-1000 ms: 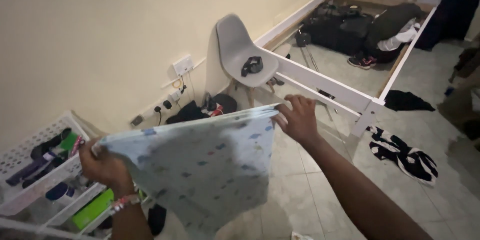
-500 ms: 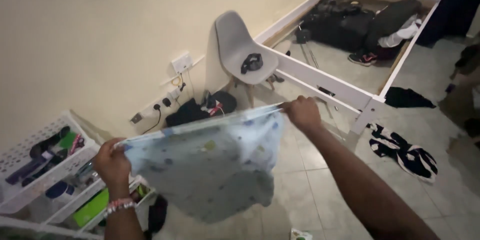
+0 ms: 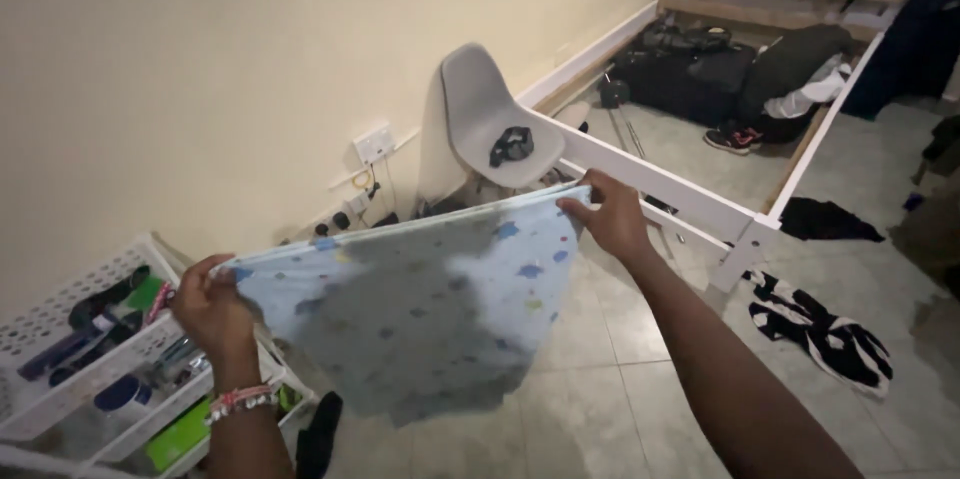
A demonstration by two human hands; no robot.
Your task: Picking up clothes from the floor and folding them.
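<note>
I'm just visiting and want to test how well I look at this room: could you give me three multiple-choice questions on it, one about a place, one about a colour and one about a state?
1. Where does the small dark thing lie?
A. on the seat of the grey chair
B. in the white basket rack
C. on the bed frame rail

2. What colour is the cloth's ground?
A. red
B. pale blue
C. black

3. How is the cloth held?
A. crumpled in one hand
B. lying flat on the floor
C. stretched by its top edge between both hands

Answers:
1. A: the small dark thing sits on the grey chair.
2. B: the cloth is pale blue with small coloured spots.
3. C: the left hand and the right hand each grip a top corner, and the rest hangs.
</note>
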